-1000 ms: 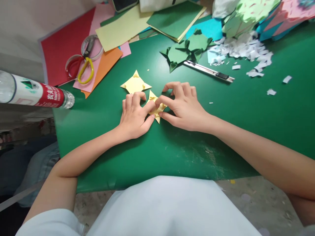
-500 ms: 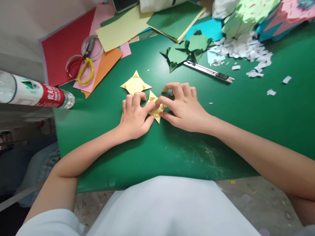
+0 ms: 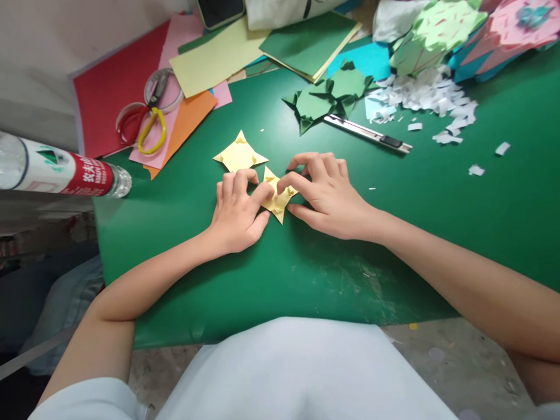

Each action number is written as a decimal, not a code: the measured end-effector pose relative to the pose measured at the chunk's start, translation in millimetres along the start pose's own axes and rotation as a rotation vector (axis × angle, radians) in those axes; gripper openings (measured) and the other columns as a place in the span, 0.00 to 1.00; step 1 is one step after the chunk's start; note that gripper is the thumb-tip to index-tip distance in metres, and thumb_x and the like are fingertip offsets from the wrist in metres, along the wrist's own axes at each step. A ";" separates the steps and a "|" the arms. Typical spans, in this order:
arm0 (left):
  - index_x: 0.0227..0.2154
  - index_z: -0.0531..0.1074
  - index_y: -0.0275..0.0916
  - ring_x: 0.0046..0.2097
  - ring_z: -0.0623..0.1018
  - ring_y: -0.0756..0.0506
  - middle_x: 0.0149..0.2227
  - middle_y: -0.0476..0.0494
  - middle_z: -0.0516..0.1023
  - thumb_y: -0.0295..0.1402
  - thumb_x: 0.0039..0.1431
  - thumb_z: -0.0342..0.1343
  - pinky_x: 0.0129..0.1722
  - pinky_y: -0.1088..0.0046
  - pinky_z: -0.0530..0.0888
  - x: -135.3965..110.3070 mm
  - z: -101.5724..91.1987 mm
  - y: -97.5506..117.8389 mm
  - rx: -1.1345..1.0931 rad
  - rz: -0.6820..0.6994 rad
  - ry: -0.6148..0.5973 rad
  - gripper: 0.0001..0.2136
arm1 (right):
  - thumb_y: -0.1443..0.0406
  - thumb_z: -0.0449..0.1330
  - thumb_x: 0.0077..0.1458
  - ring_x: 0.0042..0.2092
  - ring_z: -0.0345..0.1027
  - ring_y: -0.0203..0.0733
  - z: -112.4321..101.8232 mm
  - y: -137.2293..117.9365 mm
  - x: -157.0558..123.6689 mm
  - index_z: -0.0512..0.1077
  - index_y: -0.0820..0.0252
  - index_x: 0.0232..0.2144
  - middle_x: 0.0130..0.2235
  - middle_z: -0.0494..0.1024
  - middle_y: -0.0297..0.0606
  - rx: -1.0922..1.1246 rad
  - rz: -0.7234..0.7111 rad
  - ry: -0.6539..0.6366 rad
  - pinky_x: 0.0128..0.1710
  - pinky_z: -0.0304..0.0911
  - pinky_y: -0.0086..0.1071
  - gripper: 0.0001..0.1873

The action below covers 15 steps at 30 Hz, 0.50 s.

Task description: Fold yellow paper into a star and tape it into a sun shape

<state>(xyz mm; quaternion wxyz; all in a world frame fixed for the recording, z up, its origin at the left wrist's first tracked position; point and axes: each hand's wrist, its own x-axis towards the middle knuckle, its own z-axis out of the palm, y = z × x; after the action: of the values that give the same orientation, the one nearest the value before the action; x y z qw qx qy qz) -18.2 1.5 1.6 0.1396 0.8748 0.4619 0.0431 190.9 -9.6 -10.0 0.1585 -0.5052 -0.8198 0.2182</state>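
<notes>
A small folded yellow paper star [image 3: 277, 201] lies on the green mat [image 3: 306, 274], pressed between both hands. My left hand [image 3: 238, 213] curls its fingers onto the star's left side, thumb under its lower point. My right hand [image 3: 326, 195] pinches the star's right edge with fingertips bent down. A second, finished yellow star [image 3: 239, 155] lies flat just beyond my left hand, untouched.
Folded green paper stars [image 3: 328, 99] and a utility knife [image 3: 367, 133] lie beyond my right hand. White paper scraps [image 3: 431, 99] spread at the back right. Scissors [image 3: 146, 116] rest on coloured sheets [image 3: 131, 93] at the back left. A plastic bottle [image 3: 61, 172] lies at the mat's left edge.
Both hands stay on the small yellow star; fingers shifted slightly, uncovering more of its top. The view tilted a little, so everything sits slightly lower.
</notes>
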 end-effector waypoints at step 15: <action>0.46 0.62 0.40 0.48 0.65 0.39 0.47 0.39 0.69 0.35 0.60 0.53 0.48 0.61 0.63 -2.7 2.6 -9.9 -0.137 0.062 0.140 0.13 | 0.56 0.54 0.58 0.46 0.61 0.52 -4.8 5.0 2.7 0.66 0.54 0.45 0.48 0.72 0.45 0.085 -0.003 0.070 0.42 0.53 0.43 0.14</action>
<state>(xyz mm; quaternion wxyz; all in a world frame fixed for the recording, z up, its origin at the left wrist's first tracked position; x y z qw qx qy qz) -27.1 4.0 -3.6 0.1652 0.8718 0.4394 0.1400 195.8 -4.3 -8.5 0.2091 -0.5041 -0.8044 0.2348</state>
